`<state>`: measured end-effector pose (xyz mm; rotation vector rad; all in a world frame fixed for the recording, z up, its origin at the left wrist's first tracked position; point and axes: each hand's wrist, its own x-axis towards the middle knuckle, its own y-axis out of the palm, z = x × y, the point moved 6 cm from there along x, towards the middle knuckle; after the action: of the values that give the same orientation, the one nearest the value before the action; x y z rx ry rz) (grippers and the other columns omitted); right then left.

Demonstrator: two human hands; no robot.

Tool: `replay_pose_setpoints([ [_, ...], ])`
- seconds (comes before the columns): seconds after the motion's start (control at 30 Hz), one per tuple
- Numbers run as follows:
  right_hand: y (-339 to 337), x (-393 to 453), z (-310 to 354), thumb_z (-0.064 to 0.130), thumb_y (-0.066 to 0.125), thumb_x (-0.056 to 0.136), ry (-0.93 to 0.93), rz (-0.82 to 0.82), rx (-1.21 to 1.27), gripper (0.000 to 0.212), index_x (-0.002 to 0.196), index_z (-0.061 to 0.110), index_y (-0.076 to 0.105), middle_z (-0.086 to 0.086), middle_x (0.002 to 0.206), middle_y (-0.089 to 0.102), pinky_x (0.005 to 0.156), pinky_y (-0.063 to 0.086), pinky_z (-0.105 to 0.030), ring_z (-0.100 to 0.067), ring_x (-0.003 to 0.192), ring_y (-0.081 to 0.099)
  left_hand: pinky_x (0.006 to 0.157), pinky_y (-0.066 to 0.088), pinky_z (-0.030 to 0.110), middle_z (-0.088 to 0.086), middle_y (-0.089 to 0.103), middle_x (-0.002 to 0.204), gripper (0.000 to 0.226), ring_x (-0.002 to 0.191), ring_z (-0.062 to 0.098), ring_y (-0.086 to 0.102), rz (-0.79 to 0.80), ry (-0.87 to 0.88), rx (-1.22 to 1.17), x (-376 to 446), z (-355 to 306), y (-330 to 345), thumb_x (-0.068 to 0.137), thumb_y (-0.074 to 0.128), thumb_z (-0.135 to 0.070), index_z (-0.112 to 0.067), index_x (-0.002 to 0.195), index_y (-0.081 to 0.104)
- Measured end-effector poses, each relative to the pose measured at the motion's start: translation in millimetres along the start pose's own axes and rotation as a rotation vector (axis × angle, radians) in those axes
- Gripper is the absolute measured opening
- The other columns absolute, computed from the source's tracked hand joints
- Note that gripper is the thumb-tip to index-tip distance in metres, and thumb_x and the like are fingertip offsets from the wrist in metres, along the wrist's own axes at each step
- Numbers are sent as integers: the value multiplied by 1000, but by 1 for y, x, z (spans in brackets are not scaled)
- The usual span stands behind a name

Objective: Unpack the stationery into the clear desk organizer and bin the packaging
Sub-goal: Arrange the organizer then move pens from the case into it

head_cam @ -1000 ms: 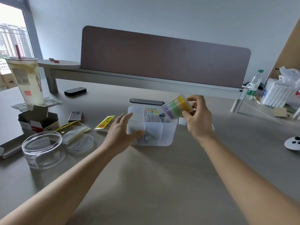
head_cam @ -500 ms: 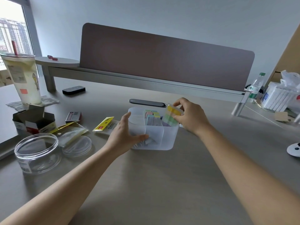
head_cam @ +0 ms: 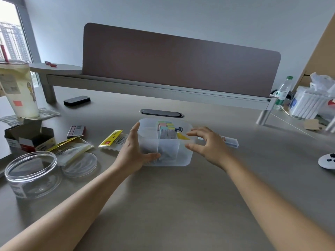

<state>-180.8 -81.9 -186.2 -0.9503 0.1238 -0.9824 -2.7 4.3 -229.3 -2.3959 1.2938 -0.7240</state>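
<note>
The clear desk organizer [head_cam: 183,158] stands mid-desk, with pastel boxes [head_cam: 165,130] and a metal clip in its back compartments. A yellow edge of the coloured tape pack [head_cam: 182,136] shows inside at the right. My left hand [head_cam: 133,152] rests against the organizer's left wall, thumb along the front. My right hand [head_cam: 208,144] hovers just right of the organizer with fingers spread and nothing in it. Empty packaging lies to the left: a yellow-headed plastic sleeve [head_cam: 113,140], a crumpled yellow bag [head_cam: 72,149] and an open cardboard box [head_cam: 27,138].
A clear round jar [head_cam: 32,175] and its lid [head_cam: 79,164] sit at the near left. A small red-labelled box [head_cam: 76,131], a tall drink cup [head_cam: 18,87], a clear slim case [head_cam: 230,141] behind my right hand and a white controller [head_cam: 328,160] at the right edge also lie here.
My right hand lowered the coloured tape pack into the organizer's right side and let go, then drew back open. My left hand stayed on the organizer.
</note>
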Motion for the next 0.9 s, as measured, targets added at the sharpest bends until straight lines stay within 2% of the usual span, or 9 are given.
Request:
replay_pose_setpoints([
  [0.1,7,-5,-6,21,63,81,-45,-26,-38,46,125,19,51,0,141,40,109,28,-30,-15,132,35,103,33,35,8,31,147,104,131,27,34,-18,27,7,2,2,2,64,79,-16,-22,143,12],
  [0.2,7,-10,-19,23,59,84,-63,-83,-121,50,132,22,42,1,146,33,107,24,-26,-13,136,28,104,35,37,10,31,146,105,130,29,36,-28,28,-6,6,8,3,64,79,-15,-20,143,11],
  [0.33,-4,-5,-68,26,60,83,97,-137,-168,60,136,16,33,-3,145,33,107,31,-35,-19,134,31,104,32,34,11,36,143,106,130,26,36,-14,24,26,8,14,7,60,81,-19,-15,142,14],
  [0.47,-10,14,-115,38,54,85,263,-44,-418,68,140,14,24,-8,151,22,113,19,-40,-25,139,20,97,30,24,9,41,139,102,126,21,39,-29,14,33,10,15,10,58,83,-18,-14,140,22],
  [0.57,-8,29,-134,45,50,85,328,3,-495,72,142,16,17,-8,155,10,117,9,-43,-25,143,9,93,28,21,7,40,140,104,126,20,38,-34,15,47,13,14,12,59,82,-20,-15,141,20],
  [0.63,-6,36,-141,48,47,86,357,23,-535,73,143,16,14,-7,155,10,116,4,-46,-24,143,7,93,28,20,5,38,141,104,126,19,38,-36,12,50,15,12,15,59,82,-21,-17,141,18],
  [0.77,-8,40,-143,50,44,86,374,-4,-616,66,140,16,25,-12,148,26,114,2,-49,-30,138,20,94,31,23,7,40,140,102,126,22,39,-37,9,74,19,12,20,61,81,-25,-16,141,18],
  [0.9,-17,31,-138,41,49,86,331,-42,-606,52,130,16,42,-16,134,36,111,20,-41,-35,126,31,93,31,24,9,43,138,99,125,24,41,-29,10,84,19,13,20,62,80,-25,-16,140,20],
])
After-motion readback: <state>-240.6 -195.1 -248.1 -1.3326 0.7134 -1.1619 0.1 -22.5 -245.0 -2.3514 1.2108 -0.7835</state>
